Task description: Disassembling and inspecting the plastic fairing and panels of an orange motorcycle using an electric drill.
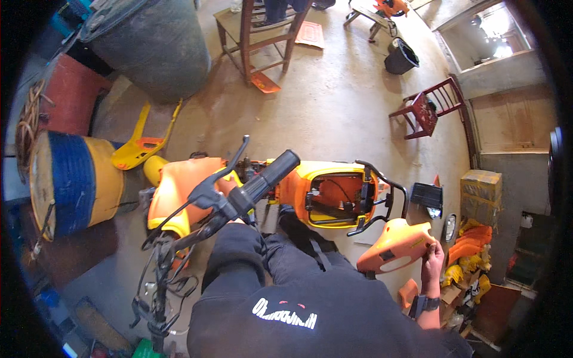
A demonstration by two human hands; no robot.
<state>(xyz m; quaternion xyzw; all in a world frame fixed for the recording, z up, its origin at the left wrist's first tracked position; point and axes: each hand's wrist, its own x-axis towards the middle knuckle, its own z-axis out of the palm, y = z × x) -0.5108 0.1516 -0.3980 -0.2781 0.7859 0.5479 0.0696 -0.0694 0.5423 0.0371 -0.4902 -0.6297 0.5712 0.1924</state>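
My right hand (431,262) grips the right end of a loose orange body panel (387,244) with a pale oval, held at lower right. My left hand (237,222) is mostly hidden behind the handlebar (268,182) of a partly dismantled orange and yellow scooter, so its fingers cannot be made out. The scooter's orange front bodywork (170,197) is on the left, with loose cables hanging below the handlebar. Right of it is the open seat compartment (334,191), orange inside, with a black grab rail (404,203) round its right end.
A blue-yellow drum (74,179), dark barrel (143,53) and yellow frame piece (134,152) stand left. Ahead are a wooden chair (242,42), bucket (401,56) and bench (364,18). Right are a red chair (421,116), carton (480,194) and piled orange parts (468,244).
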